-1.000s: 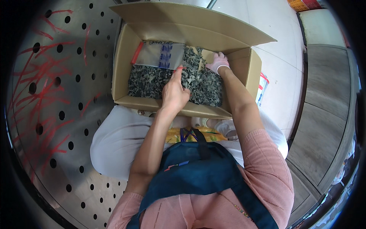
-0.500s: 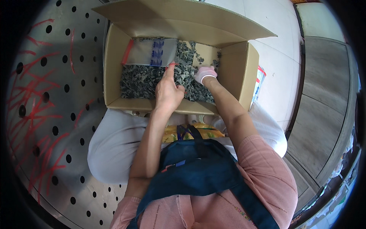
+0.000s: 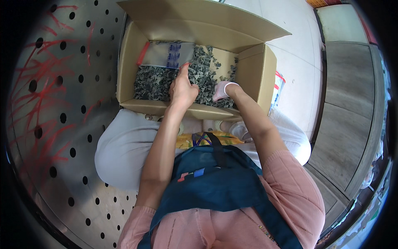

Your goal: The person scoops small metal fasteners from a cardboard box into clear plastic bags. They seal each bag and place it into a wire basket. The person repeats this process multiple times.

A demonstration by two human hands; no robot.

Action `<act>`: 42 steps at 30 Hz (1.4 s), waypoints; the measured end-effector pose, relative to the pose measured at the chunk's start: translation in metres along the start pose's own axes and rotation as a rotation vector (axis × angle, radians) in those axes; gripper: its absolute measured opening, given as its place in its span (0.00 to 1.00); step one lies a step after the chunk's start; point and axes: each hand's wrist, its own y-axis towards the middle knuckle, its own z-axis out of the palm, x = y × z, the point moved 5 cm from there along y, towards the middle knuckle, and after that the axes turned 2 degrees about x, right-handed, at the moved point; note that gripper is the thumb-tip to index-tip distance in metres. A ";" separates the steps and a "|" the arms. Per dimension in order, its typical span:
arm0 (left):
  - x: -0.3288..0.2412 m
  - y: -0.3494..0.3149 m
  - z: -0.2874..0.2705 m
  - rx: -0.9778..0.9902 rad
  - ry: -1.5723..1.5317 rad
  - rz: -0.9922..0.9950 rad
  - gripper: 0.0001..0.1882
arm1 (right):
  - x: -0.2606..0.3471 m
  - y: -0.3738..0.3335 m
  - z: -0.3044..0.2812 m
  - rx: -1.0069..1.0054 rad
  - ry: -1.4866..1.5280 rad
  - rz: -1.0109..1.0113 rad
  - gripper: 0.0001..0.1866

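A cardboard box (image 3: 271, 74) stands open before me, with a layer of dark grey-green dried flakes (image 3: 155, 83), like dried black fungus, inside. On the flakes at the far left lies a clear plastic bag (image 3: 159, 54) with blue print and a red strip along its left end. My bare left hand (image 3: 183, 91) is at the bag's lower right corner, gripping its edge with the index finger stretched along it; its other fingers are partly hidden. My right hand (image 3: 225, 90), in a pinkish-white glove, dips into the flakes at the right. Its fingertips are hidden there.
The box's long far flap (image 3: 207, 16) stands raised. Right of the box lie more red-edged clear bags (image 3: 278, 85). A perforated metal panel (image 3: 78, 124) with red strips on it fills the left. Grey wooden panelling (image 3: 348, 95) stands at the right.
My right hand has drawn nearer to me through the flakes, uncovering some at the right. The left hand and bag keep their place in the box. The whole view has shifted slightly.
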 end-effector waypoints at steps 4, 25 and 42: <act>0.001 -0.003 -0.002 -0.014 0.030 -0.003 0.41 | -0.021 -0.003 0.014 -0.271 0.132 0.075 0.28; 0.000 -0.009 -0.003 0.009 0.013 0.050 0.38 | 0.033 -0.120 -0.070 -0.650 0.571 -0.067 0.24; -0.008 -0.009 -0.001 0.013 -0.030 0.030 0.43 | 0.072 -0.105 -0.090 -0.970 0.421 -0.363 0.20</act>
